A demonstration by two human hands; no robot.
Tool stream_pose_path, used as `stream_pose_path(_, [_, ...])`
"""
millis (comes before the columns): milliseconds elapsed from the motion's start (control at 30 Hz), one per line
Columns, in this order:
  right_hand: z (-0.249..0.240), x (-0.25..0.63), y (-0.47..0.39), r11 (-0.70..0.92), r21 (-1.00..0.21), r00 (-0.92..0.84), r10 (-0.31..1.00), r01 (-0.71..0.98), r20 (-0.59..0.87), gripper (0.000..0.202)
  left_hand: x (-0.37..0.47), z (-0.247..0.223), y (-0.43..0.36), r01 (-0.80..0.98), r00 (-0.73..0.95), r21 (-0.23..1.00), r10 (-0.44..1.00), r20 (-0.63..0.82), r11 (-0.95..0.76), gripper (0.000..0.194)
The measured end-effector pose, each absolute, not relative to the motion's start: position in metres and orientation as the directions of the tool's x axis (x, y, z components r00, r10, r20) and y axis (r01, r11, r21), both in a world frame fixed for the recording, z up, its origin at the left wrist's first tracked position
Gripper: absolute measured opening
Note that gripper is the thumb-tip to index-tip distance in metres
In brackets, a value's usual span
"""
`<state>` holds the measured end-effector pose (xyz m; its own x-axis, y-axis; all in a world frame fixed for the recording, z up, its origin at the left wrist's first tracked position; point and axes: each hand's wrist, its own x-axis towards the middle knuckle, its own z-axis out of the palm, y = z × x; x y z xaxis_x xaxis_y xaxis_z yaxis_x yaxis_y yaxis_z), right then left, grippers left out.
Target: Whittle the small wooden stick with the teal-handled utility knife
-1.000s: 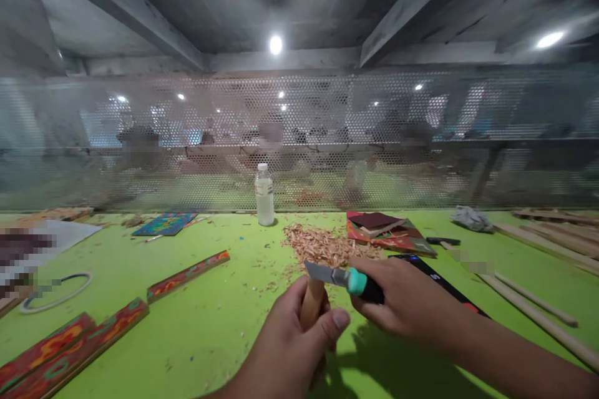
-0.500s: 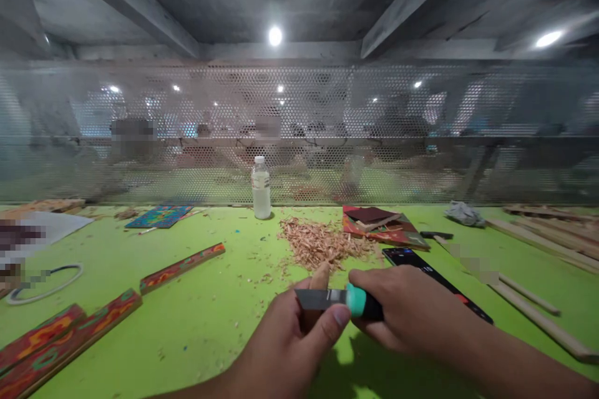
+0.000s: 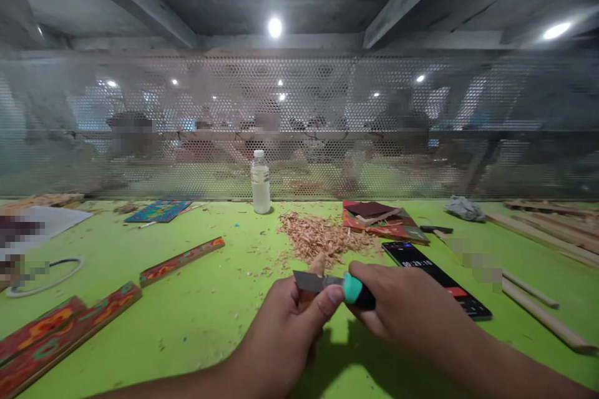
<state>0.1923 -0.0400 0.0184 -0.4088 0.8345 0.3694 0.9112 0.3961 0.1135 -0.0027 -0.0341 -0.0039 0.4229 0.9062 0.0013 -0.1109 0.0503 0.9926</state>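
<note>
My right hand (image 3: 397,299) is closed round the black and teal handle of a knife (image 3: 354,290). Its wide flat blade points left and lies across a light wooden stick (image 3: 318,264). Closed round that stick is my left hand (image 3: 290,330), with the thumb up against the blade near the handle. Only the stick's rounded far end shows; the rest is hidden in the fingers. Just beyond the hands a heap of wood shavings (image 3: 318,237) lies on the green table (image 3: 187,318).
A water bottle (image 3: 261,184) stands behind the shavings. Right of my hands lie a phone (image 3: 435,277), a hammer (image 3: 437,230) and wooden sticks (image 3: 547,318). Painted wooden strips (image 3: 93,327) lie at left. A perforated metal screen (image 3: 224,168) edges the table's far side.
The knife blade has turned, its tip now higher and its handle end lower. Both hands have shifted slightly left. The view has tipped down a little.
</note>
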Motion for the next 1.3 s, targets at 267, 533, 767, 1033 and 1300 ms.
stream_pose_path(267, [0.015, 0.187, -0.041, 0.324, 0.075, -0.329, 0.883, 0.943, 0.334, 0.013, 0.000, -0.001, -0.036, -0.077, 0.402, 0.996, 0.915, -0.014, 0.049, 0.045])
stream_pose_path(533, [0.016, 0.189, -0.031, 0.266, 0.074, -0.275, 0.900, 0.961, 0.337, 0.009, 0.008, -0.003, -0.034, -0.093, 0.369, 0.975, 0.917, -0.155, 0.202, 0.051])
stream_pose_path(767, [0.049, 0.221, -0.009, 0.177, 0.017, -0.166, 0.880, 0.984, 0.445, 0.028, 0.003, -0.009, -0.035, -0.102, 0.415, 0.958, 0.887, -0.203, 0.267, 0.051])
stream_pose_path(1033, [0.042, 0.215, -0.018, 0.441, -0.122, -0.404, 0.882, 0.889, 0.244, 0.010, -0.001, -0.016, -0.027, -0.221, 0.589, 0.951, 0.807, -0.047, 0.216, 0.043])
stream_pose_path(1300, [0.040, 0.205, -0.030, 0.462, -0.026, -0.451, 0.874, 0.886, 0.180, 0.005, -0.005, -0.004, -0.029, -0.053, 0.573, 0.993, 0.817, -0.056, 0.105, 0.045])
